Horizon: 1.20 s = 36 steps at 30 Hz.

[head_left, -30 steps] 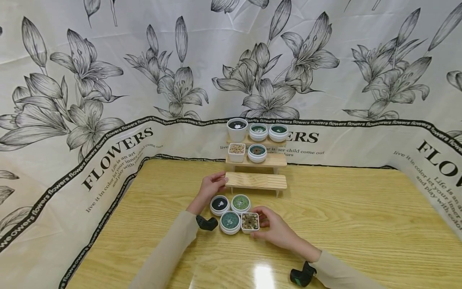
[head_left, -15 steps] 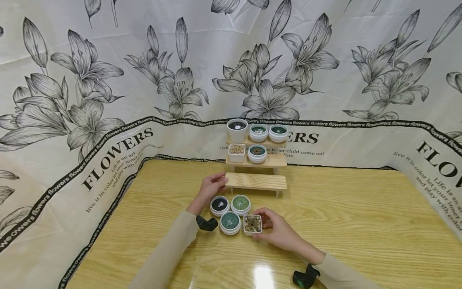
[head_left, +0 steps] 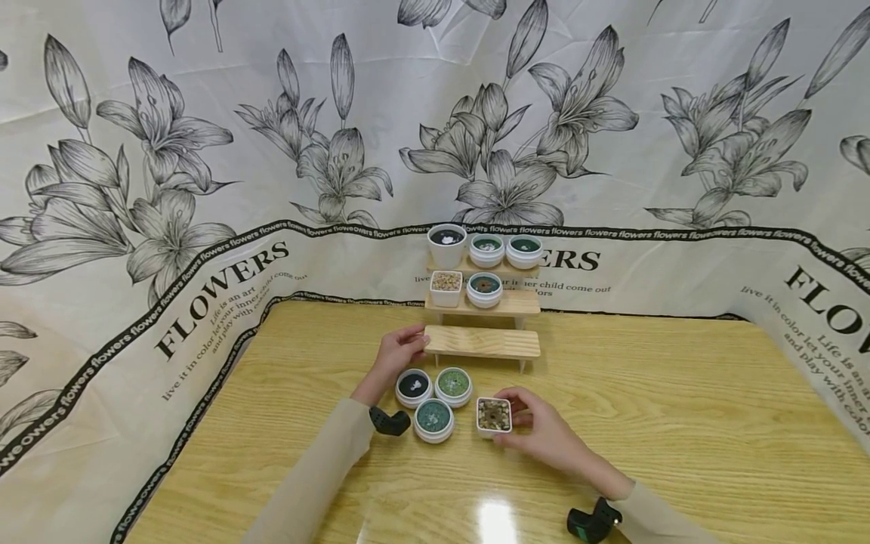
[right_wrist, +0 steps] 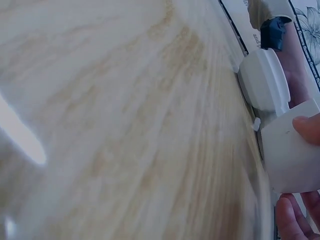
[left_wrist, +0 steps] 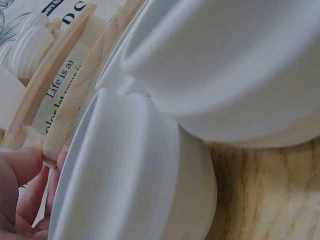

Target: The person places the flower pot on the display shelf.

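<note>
- Left grip point(head_left: 399, 353): thumb and fingers pinched closed on the left end of the front shelf point(head_left: 482, 341).
- Dark pot point(head_left: 413, 403), round, on the counter point(head_left: 646, 415): dark filling, white patch.
- Teal pot point(head_left: 434, 437), round, counter, just beside it and nearer the person: teal filling, pale flecks.
- Tall pot point(head_left: 446, 258), top shelf point(head_left: 503, 270): dark filling, white patch.
- Pale square pot point(head_left: 445, 299), middle shelf point(head_left: 523, 304): pale pebbles.
- Green pot point(head_left: 455, 401), round, counter, beside the dark pot: mottled green filling.
- Middle-shelf round pot point(head_left: 485, 301): teal filling, brown centre.
- Top-shelf centre pot point(head_left: 486, 262): green filling, whitish patch.
- Brown square pot point(head_left: 485, 434), apart from the round pots: mixed pebbles, brown centre; base contact cannot be told.
- Top-shelf right pot point(head_left: 524, 263): dark green filling, pale fleck.
- Right grip point(head_left: 540, 431): thumb and fingers closed about the brown square pot.
</note>
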{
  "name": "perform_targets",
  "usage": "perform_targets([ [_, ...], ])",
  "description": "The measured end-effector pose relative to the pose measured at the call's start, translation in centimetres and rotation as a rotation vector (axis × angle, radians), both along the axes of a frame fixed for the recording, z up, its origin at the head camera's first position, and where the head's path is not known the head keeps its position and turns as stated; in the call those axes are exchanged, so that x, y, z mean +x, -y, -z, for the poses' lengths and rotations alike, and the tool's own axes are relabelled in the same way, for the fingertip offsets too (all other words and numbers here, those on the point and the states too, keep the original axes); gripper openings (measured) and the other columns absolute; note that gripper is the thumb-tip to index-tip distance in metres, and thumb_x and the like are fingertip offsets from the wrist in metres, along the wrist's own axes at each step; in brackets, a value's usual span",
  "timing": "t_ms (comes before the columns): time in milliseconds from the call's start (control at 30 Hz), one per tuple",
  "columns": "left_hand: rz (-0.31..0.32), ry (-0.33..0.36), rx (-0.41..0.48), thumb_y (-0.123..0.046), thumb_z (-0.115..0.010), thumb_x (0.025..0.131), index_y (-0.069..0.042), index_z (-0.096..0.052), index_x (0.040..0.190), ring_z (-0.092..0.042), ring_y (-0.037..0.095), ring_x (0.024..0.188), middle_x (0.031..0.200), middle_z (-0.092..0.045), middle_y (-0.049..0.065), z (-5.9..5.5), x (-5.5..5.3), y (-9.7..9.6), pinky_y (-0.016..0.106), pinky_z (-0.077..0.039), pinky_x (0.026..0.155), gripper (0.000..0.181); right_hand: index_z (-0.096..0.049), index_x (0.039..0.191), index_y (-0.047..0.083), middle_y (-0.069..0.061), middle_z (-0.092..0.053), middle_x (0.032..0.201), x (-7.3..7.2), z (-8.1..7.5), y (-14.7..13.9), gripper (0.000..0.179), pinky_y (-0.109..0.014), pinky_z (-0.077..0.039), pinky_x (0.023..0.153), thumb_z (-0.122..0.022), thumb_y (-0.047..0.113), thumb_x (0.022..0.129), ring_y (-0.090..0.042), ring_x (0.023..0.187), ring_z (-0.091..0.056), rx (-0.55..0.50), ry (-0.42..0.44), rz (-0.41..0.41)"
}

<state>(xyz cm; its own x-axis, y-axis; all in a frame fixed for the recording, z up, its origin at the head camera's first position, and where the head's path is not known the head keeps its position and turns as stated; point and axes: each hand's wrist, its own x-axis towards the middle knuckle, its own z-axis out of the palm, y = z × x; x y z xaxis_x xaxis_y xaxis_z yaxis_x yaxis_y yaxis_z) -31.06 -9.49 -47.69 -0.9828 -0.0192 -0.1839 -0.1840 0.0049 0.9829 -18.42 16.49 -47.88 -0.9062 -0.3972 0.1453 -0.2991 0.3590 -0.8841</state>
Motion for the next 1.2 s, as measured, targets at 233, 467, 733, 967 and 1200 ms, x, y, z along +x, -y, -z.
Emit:
perform_targets([
  [233,0.005,0.012,-0.014,-0.006,-0.064,0.091,-0.001,-0.06,0.129,-0.06,0.006,0.071,0.104,-0.065,0.011,-0.1,0.0,0.0,0.021,-0.059,0.069,0.038,-0.054,0.12,0.0,-0.014,-0.06,0.104,-0.2,-0.3,-1.4,0.058,-0.023,-0.057,0.08,-0.084,0.012,0.072,-0.012,0.088,-0.06,0.015,-0.013,0.066],
  [467,0.0,0.01,-0.017,-0.007,-0.064,0.092,-0.002,-0.061,0.128,-0.061,0.006,0.072,0.107,-0.065,0.013,-0.1,0.1,-0.1,0.021,-0.059,0.07,0.037,-0.054,0.122,0.0,-0.015,-0.061,0.106,0.0,-0.6,-3.2,0.06,-0.023,-0.057,0.08,-0.084,0.014,0.073,-0.012,0.089,-0.059,0.041,0.009,0.139],
  [733,0.006,0.006,-0.025,-0.007,-0.064,0.091,-0.002,-0.06,0.128,-0.061,0.007,0.072,0.108,-0.065,0.014,0.0,0.0,0.0,0.021,-0.058,0.069,0.037,-0.053,0.126,-0.001,-0.017,-0.06,0.111,0.4,-1.3,-5.6,0.061,-0.02,-0.056,0.079,-0.082,0.014,0.075,-0.009,0.093,-0.058,0.047,0.006,0.209],
  [967,0.004,0.002,-0.007,-0.006,-0.064,0.091,0.0,-0.06,0.128,-0.06,0.006,0.07,0.105,-0.065,0.012,-0.1,0.1,0.0,0.02,-0.058,0.067,0.037,-0.051,0.127,-0.003,-0.02,-0.059,0.113,0.1,-1.6,-7.5,0.06,-0.018,-0.056,0.079,-0.081,0.012,0.076,-0.002,0.093,-0.057,0.085,-0.033,0.263],
  [1200,-0.005,0.002,-0.006,-0.005,-0.064,0.091,0.0,-0.06,0.127,-0.059,0.005,0.069,0.102,-0.065,0.01,-0.3,0.2,-0.1,0.019,-0.058,0.067,0.037,-0.05,0.128,-0.004,-0.023,-0.058,0.115,-0.3,-2.1,-8.5,0.06,-0.014,-0.054,0.08,-0.08,0.009,0.077,0.004,0.094,-0.054,0.075,-0.05,0.294],
])
